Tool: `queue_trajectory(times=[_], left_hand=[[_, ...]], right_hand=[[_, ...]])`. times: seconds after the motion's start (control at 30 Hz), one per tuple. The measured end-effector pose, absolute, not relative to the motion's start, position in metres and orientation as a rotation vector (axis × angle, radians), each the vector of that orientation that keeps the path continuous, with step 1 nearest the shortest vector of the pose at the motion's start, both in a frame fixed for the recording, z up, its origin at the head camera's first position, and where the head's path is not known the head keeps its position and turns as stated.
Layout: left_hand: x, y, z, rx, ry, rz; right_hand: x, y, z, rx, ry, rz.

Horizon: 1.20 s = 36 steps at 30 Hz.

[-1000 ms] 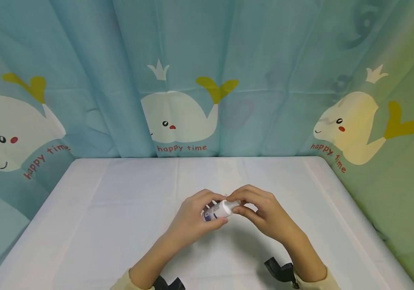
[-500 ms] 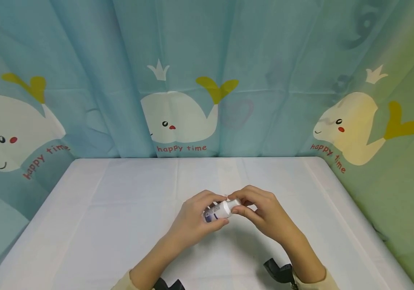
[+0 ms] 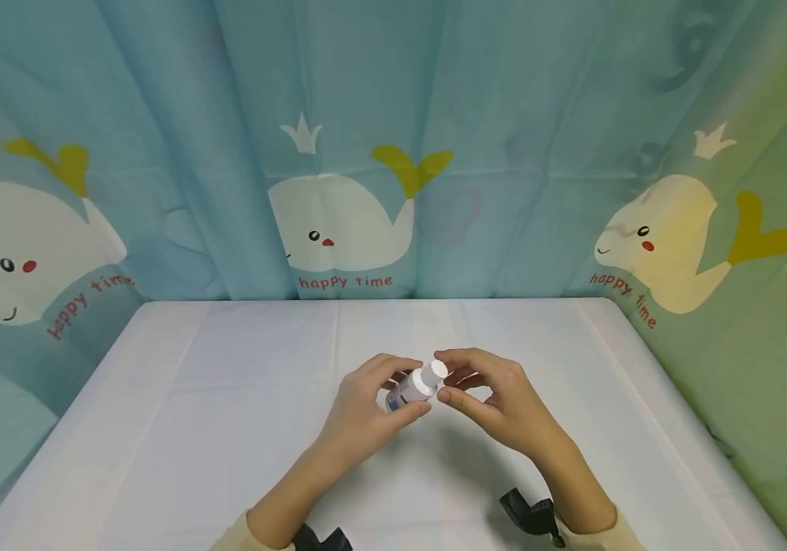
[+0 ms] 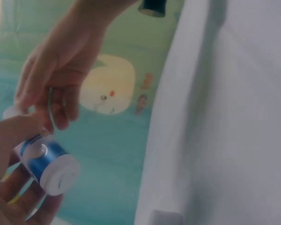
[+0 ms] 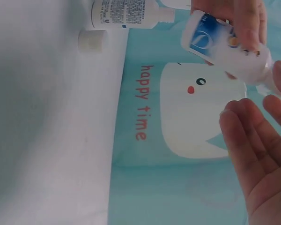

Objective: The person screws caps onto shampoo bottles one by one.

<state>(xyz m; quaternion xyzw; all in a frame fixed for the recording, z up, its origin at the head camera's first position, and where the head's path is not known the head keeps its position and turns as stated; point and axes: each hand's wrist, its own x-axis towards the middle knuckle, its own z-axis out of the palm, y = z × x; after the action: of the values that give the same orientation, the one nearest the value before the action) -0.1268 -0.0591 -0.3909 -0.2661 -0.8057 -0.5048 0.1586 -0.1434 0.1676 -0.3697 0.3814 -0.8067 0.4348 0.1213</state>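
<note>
In the head view my left hand (image 3: 362,413) grips a small white bottle (image 3: 410,389) with a blue label, held tilted above the table. Its thumb lies along the near side, with fingers round the far side. The bottle's white cap (image 3: 435,372) points up and to the right. My right hand (image 3: 497,394) is beside that cap, thumb and forefinger apart and bent loosely. The right wrist view shows the right fingers (image 5: 241,122) spread and slack, with the thumb overlapping the bottle's neck. In the left wrist view the bottle's base (image 4: 61,176) faces the camera.
A second white bottle (image 5: 126,13) with printed text and an uncapped-looking neck stands on the table in the right wrist view, beside a loose white cap (image 5: 92,41). The white table (image 3: 228,428) is bordered by a whale-print curtain (image 3: 490,153). Black wrist mounts (image 3: 531,514) sit at the wrists.
The bottle has tipped more upright, its cap moving up and left. My right fingers, earlier pinching the cap, have loosened and now sit apart beside it.
</note>
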Motion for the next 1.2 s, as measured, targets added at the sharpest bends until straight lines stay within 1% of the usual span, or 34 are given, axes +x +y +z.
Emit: queue_trajectory(times=[0.3, 0.53, 0.8, 1.2], left_hand=[[-0.129, -0.045, -0.390, -0.636, -2.202, -1.874], [-0.137, -0.028, -0.385, -0.606, -2.150, -2.242], [-0.150, -0.012, -0.391, -0.602, -2.274, -2.225], [-0.165, 0.014, -0.414, -0.461, -2.391, -2.145]], right_hand=[[-0.147, 0.175, -0.373, 1.025, -2.426, 1.455], [-0.152, 0.187, -0.370, 0.953, -2.428, 1.534], [-0.160, 0.210, -0.371, 0.941, -2.494, 1.593], [-0.176, 0.231, -0.390, 0.875, -2.610, 1.642]])
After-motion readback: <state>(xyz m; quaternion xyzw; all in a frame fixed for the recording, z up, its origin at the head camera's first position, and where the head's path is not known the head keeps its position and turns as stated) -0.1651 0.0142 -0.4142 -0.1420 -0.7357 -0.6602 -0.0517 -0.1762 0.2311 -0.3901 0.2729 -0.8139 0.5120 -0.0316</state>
